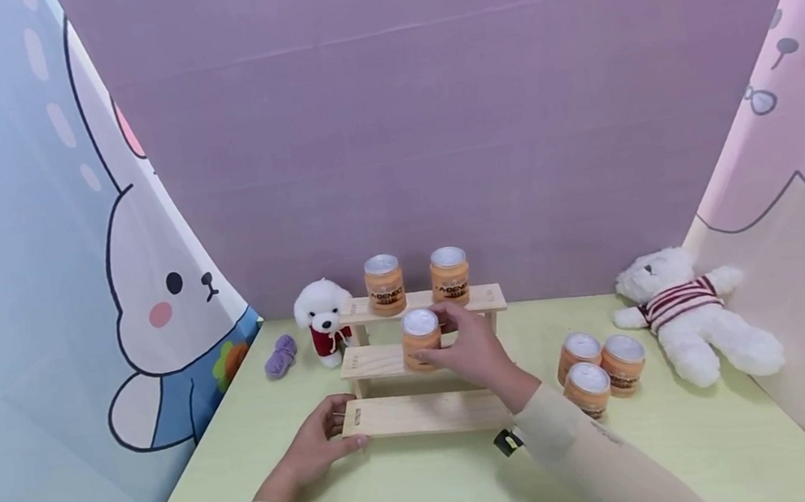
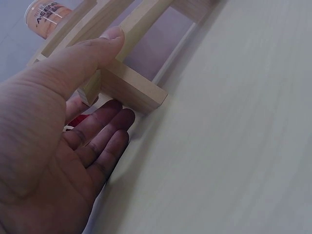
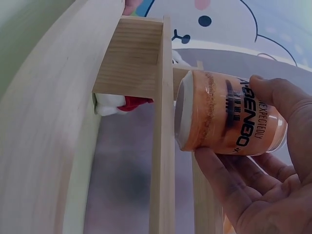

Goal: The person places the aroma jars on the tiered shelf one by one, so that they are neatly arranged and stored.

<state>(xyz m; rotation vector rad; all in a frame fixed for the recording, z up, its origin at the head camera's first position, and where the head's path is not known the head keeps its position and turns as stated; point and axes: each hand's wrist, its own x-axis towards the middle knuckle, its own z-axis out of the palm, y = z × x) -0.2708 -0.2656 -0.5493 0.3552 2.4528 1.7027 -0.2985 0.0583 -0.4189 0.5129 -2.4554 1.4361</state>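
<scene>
A three-step wooden shelf (image 1: 427,414) stands on the table. My left hand (image 1: 317,442) grips the left end of its lowest board, the thumb at the front edge; in the left wrist view the other fingers (image 2: 105,127) reach beneath the board. With thumb and fingers my right hand (image 1: 477,349) holds an orange can (image 3: 226,114) by its sides, silver top up, at the left part of the middle board (image 1: 379,360). In the right wrist view the can's base is right at the board's edge. Two matching cans, one left (image 1: 385,285) and one right (image 1: 449,277), stand on the top board.
Three more orange cans (image 1: 624,367) are grouped on the table to the right. A white plush bear (image 1: 689,311) in a striped top lies beyond them. Left of the shelf are a white toy dog (image 1: 325,320) in red and a purple yarn bundle (image 1: 281,357).
</scene>
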